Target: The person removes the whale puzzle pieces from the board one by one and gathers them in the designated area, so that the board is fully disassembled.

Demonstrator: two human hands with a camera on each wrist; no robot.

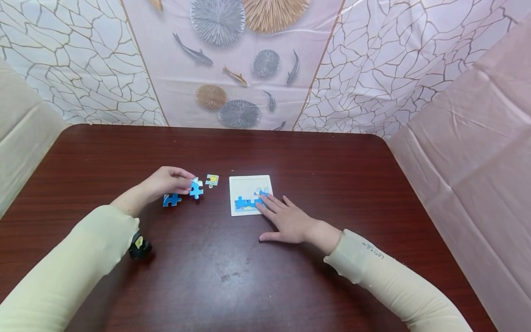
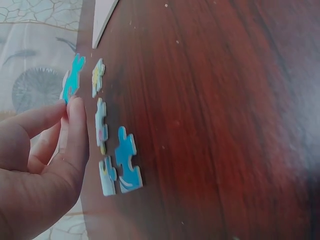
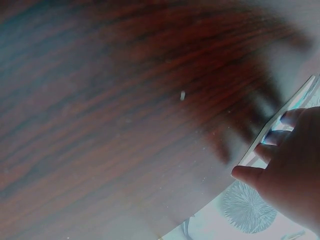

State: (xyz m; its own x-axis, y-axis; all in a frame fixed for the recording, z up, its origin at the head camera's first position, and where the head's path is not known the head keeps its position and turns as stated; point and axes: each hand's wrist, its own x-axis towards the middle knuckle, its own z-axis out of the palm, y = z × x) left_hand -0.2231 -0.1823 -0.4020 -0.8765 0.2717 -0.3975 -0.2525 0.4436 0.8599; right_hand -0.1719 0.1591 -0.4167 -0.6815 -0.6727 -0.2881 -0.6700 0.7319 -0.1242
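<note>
Between thumb and fingers, my left hand [image 1: 169, 180] pinches a blue and white jigsaw piece [image 1: 196, 188], lifted over the table in the left wrist view. Just under that hand lies a blue puzzle piece [image 2: 128, 159], and a piece with a yellow sun [image 1: 212, 180] lies to its right. Two more light-coloured pieces show in the left wrist view, one a white piece [image 2: 101, 126]. My right hand [image 1: 290, 222] rests with spread, straight fingers on the lower right of a white square puzzle tray [image 1: 250, 178]. Blue joined pieces [image 1: 245, 203] line the tray's bottom, partly covered by the fingertips.
A dark brown wooden table [image 1: 232, 276] carries everything. A small black object [image 1: 140, 247] with a yellow mark sits by the left sleeve. Patterned cloth [image 1: 232, 69] hangs along the table's far edge, with plain cloth at both sides.
</note>
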